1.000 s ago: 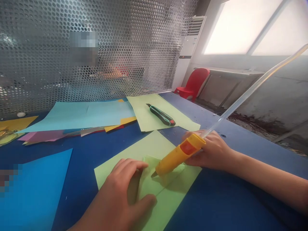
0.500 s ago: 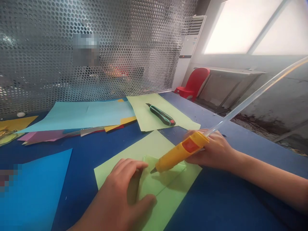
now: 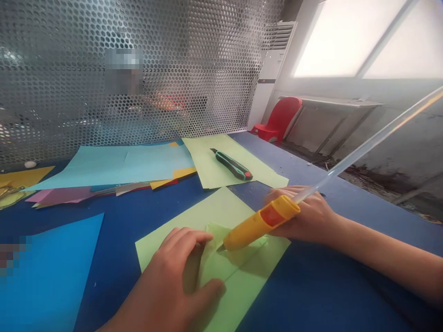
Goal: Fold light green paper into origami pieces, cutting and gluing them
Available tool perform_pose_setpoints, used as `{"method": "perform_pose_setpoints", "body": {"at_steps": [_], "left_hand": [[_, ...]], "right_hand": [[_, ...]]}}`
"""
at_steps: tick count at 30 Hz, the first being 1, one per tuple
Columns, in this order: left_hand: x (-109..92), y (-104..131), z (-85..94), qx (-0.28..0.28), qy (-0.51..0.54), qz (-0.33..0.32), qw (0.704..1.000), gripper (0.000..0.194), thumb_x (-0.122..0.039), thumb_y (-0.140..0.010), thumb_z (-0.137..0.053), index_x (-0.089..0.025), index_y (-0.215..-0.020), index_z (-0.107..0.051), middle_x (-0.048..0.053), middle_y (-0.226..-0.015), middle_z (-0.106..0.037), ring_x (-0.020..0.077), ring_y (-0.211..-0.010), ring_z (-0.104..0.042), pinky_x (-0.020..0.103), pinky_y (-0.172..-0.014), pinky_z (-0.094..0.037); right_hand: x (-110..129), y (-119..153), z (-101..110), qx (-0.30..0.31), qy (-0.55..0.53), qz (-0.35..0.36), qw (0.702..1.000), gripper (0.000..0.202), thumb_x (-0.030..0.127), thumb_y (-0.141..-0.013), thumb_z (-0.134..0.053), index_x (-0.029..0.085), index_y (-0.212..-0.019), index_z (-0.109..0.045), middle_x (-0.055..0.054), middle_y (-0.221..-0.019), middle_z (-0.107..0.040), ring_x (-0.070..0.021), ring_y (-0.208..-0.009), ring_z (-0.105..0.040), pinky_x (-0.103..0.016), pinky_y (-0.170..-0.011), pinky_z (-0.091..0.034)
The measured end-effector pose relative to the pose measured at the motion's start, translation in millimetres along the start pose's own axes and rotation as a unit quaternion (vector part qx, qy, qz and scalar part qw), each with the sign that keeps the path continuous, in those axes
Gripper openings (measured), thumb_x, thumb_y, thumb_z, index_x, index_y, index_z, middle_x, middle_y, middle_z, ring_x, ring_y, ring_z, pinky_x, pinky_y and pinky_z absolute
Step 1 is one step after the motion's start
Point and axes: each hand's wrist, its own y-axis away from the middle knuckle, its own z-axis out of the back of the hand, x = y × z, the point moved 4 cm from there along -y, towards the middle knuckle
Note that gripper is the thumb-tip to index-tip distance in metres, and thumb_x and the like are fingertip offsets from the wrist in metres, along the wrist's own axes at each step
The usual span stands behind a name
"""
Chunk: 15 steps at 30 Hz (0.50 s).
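Note:
My right hand is wrapped round the handle of a yellow glue gun, most of the handle being hidden. A long clear glue stick sticks out of its back end. Its nozzle points down at a folded piece of light green paper, at or just above the surface; contact is hard to make out. My left hand holds this folded piece at its left side, fingertips at the top and thumb on the near part. Beneath lies a larger flat light green sheet.
A green and black utility knife, blade out, rests on more green paper behind. Light blue sheets lie over coloured papers at back left, a blue sheet at front left. A perforated metal screen borders the blue table.
The glue gun's back end has dipped slightly and its glue stick has swung lower, while the nozzle stays at nearly the same spot. My left hand has not visibly moved.

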Motion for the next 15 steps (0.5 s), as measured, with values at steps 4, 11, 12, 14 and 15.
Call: {"method": "perform_pose_setpoints", "body": {"at_steps": [4, 11, 12, 14, 15], "left_hand": [[0, 0, -0.1, 0.007, 0.005, 0.007, 1.000, 0.045, -0.045, -0.073, -0.073, -0.032, -0.116, -0.072, 0.002, -0.125, -0.069, 0.0302, -0.118, -0.059, 0.045, -0.104, -0.049], [-3, 0, -0.8, 0.004, -0.010, 0.011, 1.000, 0.047, -0.049, -0.074, -0.071, -0.031, -0.117, -0.072, 0.002, -0.125, -0.069, 0.0307, -0.115, -0.059, 0.046, -0.102, -0.051], [-3, 0, -0.8, 0.005, -0.011, 0.013, 1.000, 0.047, -0.050, -0.074, -0.070, -0.031, -0.117, -0.071, 0.003, -0.125, -0.069, 0.0312, -0.116, -0.059, 0.047, -0.103, -0.051], [-3, 0, -0.8, 0.007, -0.017, 0.018, 1.000, 0.046, -0.049, -0.074, -0.071, -0.031, -0.117, -0.071, 0.003, -0.125, -0.068, 0.0315, -0.116, -0.059, 0.048, -0.103, -0.051], [-3, 0, -0.6, 0.007, -0.021, 0.020, 1.000, 0.046, -0.047, -0.074, -0.071, -0.031, -0.117, -0.071, 0.002, -0.124, -0.068, 0.0312, -0.116, -0.058, 0.047, -0.103, -0.050]], "right_hand": [[6, -12, 8, 0.004, -0.003, 0.018, 1.000, 0.024, 0.038, -0.103, -0.060, 0.020, -0.088, -0.060, 0.004, -0.072, -0.062, -0.0110, -0.057, -0.055, -0.025, -0.055, -0.048], [9, -19, 12, -0.007, -0.021, 0.012, 1.000, 0.019, 0.025, -0.099, -0.053, 0.026, -0.080, -0.048, 0.004, -0.057, -0.057, -0.0134, -0.046, -0.047, -0.028, -0.050, -0.039], [9, -20, 12, -0.009, -0.024, 0.010, 1.000, 0.020, 0.023, -0.099, -0.052, 0.027, -0.080, -0.047, 0.004, -0.057, -0.057, -0.0134, -0.045, -0.047, -0.028, -0.051, -0.039], [8, -21, 12, -0.010, -0.030, 0.011, 0.999, 0.020, 0.023, -0.100, -0.052, 0.027, -0.081, -0.046, 0.005, -0.058, -0.057, -0.0130, -0.045, -0.047, -0.027, -0.051, -0.038], [8, -21, 13, -0.012, -0.033, 0.013, 0.999, 0.021, 0.024, -0.100, -0.052, 0.027, -0.081, -0.046, 0.005, -0.058, -0.058, -0.0127, -0.045, -0.048, -0.026, -0.050, -0.038]]}}
